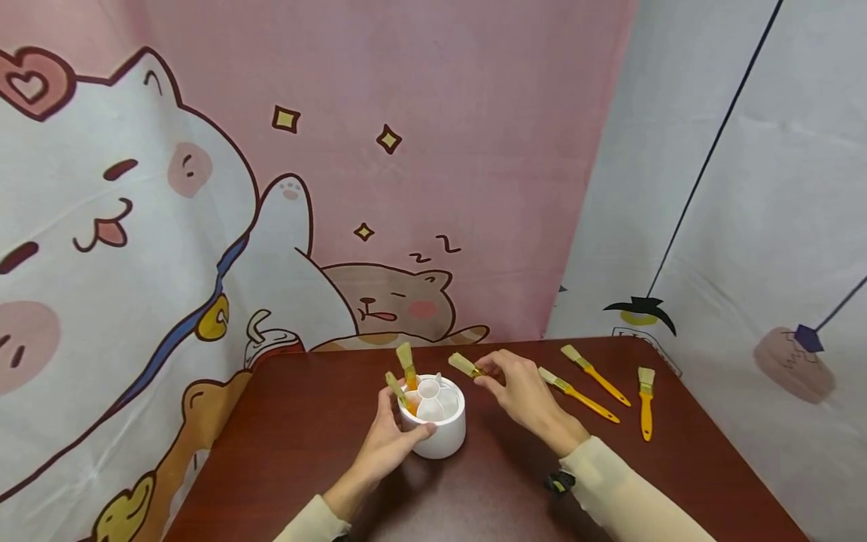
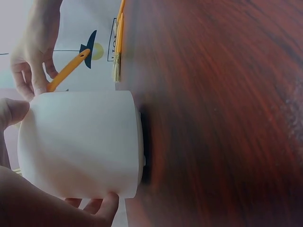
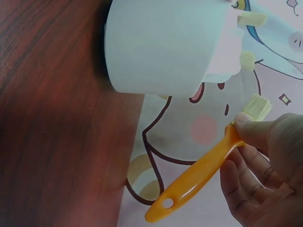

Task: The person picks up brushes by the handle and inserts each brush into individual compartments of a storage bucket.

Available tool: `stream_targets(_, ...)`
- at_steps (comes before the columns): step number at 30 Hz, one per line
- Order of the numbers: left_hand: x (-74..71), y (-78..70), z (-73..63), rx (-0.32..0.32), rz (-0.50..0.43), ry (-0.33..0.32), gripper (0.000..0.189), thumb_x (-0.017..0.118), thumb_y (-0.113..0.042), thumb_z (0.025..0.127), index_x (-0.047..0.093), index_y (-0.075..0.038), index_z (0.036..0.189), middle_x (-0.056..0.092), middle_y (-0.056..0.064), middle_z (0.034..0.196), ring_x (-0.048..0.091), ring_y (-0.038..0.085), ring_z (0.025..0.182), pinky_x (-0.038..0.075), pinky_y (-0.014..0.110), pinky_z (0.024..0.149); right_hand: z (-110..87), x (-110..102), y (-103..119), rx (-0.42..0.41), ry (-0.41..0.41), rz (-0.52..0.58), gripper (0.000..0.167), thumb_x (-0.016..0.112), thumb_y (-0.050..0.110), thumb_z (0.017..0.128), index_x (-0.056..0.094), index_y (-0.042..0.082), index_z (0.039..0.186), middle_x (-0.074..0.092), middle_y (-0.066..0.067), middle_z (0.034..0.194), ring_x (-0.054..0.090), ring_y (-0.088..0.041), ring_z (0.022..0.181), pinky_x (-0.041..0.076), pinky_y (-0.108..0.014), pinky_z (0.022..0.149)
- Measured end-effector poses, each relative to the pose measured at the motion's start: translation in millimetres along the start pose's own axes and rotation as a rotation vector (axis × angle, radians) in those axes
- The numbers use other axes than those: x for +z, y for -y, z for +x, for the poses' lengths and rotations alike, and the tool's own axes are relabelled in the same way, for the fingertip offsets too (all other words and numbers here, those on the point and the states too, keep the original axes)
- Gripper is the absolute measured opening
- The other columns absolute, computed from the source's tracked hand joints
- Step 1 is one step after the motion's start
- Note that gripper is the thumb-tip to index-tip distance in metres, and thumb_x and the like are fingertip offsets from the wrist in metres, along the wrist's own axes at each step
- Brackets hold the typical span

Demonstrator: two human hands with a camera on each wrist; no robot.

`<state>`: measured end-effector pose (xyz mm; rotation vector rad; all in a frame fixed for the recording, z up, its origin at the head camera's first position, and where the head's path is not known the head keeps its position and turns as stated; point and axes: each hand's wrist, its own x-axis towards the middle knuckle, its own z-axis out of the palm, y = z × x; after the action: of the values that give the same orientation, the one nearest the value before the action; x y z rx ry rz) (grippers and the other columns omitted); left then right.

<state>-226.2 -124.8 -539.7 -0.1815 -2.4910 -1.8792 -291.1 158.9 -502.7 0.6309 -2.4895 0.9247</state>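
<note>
My left hand (image 1: 389,446) grips a round white holder (image 1: 443,438) from its left side, with the thumb at the rim and fingers around the wall. Inside the holder are several compartments about a central ring. Two brushes stand in its left compartments, a rear brush (image 1: 405,356) and a front brush (image 1: 395,388), bristles up. Just right of the holder, my right hand (image 1: 524,393) pinches another brush near its bristles. In the right wrist view, that brush's orange handle (image 3: 196,175) slants down away from the fingers, with a hole at its end.
On the right of the dark red wooden table (image 1: 305,436) lie three more brushes: a near brush (image 1: 589,404), a far brush (image 1: 606,384) and a rightmost brush (image 1: 646,414). A printed cartoon cloth (image 1: 474,150) hangs behind the table's back edge.
</note>
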Motion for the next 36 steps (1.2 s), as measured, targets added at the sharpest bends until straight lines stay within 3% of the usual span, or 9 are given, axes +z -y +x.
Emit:
stream_targets(7,-1.4,-0.1,0.0,-0.004,-0.011,0.003,0.1,0.096,-0.02,0.093,0.035,-0.011,0.171,0.059,0.024,0.166,0.066,0.038,0.144,0.055,0.051,0.116,-1.1,-6.7,11.9,-0.063,-0.026,0.018,0.026,0.097,0.013,0.095,0.084,0.012,0.118,0.084,-0.004,0.109,0.08,-0.02,0.098,0.069,-0.048,0.088)
stream_targets(16,-0.2,0.9,-3.3,0.001,-0.027,0.011,0.1,0.096,-0.019,0.093,0.034,-0.012,0.172,0.059,0.023,0.166,0.063,0.038,0.149,0.053,0.055,0.12,-5.9,-9.0,23.2,-0.117,-0.046,0.053,0.026,0.098,0.011,0.095,0.084,0.011,0.117,0.085,-0.006,0.108,0.081,-0.02,0.097,0.07,-0.05,0.087)
stream_targets(27,-1.1,1.4,-3.0,0.015,-0.028,0.003,0.101,0.096,-0.019,0.093,0.034,-0.01,0.172,0.058,0.024,0.168,0.062,0.039,0.15,0.054,0.056,0.12,-5.7,-13.6,44.2,-0.188,-0.063,0.085,0.027,0.097,0.006,0.094,0.083,0.009,0.116,0.083,-0.002,0.106,0.081,-0.015,0.092,0.071,-0.036,0.082)
stream_targets(33,-1.0,3.2,-1.9,0.019,-0.043,0.011,0.101,0.097,-0.02,0.094,0.034,-0.01,0.172,0.056,0.023,0.17,0.062,0.039,0.152,0.053,0.057,0.122,-6.3,-13.2,52.1,-0.22,-0.078,0.105,0.027,0.097,0.005,0.094,0.083,0.009,0.116,0.083,-0.002,0.106,0.081,-0.016,0.092,0.072,-0.041,0.08)
stream_targets(36,-1.5,2.8,-2.3,0.015,-0.053,0.015,0.101,0.097,-0.02,0.094,0.033,-0.011,0.172,0.056,0.023,0.171,0.061,0.039,0.153,0.053,0.058,0.123,-6.0,-12.4,56.9,-0.231,-0.081,0.119,0.027,0.097,0.005,0.094,0.082,0.01,0.116,0.083,-0.001,0.105,0.081,-0.014,0.09,0.071,-0.037,0.08)
